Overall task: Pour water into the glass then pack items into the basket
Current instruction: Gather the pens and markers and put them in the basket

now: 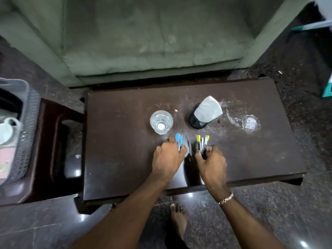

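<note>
- Desk [125, 159]: dark brown, low, in front of a green sofa [152, 42]; scuffed, with a wet ring mark [250, 122] on the far right part.
- Basket [27, 133]: grey plastic mesh, on a dark stool [53, 150] left of the desk, well apart from both hands. Already holds something pale, looks like a mug, plus a pinkish item; too cropped to name them. So packing seems partly under way.
- Tissue holder [199, 121]: black, with white tissue sticking out, on the desk behind the right hand. Not packed yet.
- Glass [161, 122]: upright on the desk, just beyond the left hand. Looks to contain clear water, level hard to read from above. Pour step judged done. No bottle or jug in view.
- Left hand [168, 157]: closed around a blue stapler [179, 141], blue nose poking out past the fingers, at desk level.
- Right hand [212, 160]: closed around a yellow stapler [202, 143], yellow tips and metal rail visible ahead of the fingers. Bracelet on that wrist.
- Cannot tell whether either stapler is lifted clear of the desk or resting on it.
- Status: pour complete, pack phase mid-way.
- Left to do: carry both staplers over to the basket, then probably the tissue holder; unclear whether the glass goes in too.
</note>
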`<move>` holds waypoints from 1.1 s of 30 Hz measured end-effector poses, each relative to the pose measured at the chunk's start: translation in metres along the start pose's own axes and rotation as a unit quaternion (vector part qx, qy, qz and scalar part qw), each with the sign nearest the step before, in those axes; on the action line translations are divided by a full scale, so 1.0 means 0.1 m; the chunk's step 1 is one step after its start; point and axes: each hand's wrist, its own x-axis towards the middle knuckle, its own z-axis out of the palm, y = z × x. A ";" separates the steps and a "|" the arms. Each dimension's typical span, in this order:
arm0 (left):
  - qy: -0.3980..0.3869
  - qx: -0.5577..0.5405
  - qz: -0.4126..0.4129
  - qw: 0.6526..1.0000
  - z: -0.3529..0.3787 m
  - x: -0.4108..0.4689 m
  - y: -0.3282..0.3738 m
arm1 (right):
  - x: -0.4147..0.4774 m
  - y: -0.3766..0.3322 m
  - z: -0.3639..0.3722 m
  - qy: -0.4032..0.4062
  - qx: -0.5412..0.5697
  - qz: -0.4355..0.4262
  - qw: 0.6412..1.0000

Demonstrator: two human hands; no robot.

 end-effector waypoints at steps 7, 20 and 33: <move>0.064 -0.023 -0.053 0.996 -1.17 -0.35 -0.76 | -0.64 -1.21 -0.05 -0.019 0.053 -0.088 0.995; 0.159 0.024 -0.199 0.967 -3.10 -1.25 -3.56 | -1.97 -3.70 1.07 -0.156 0.084 -0.260 0.949; 0.071 0.107 -0.204 0.971 -3.16 -0.99 -4.64 | -2.72 -4.89 2.29 -0.185 -0.162 -0.332 0.911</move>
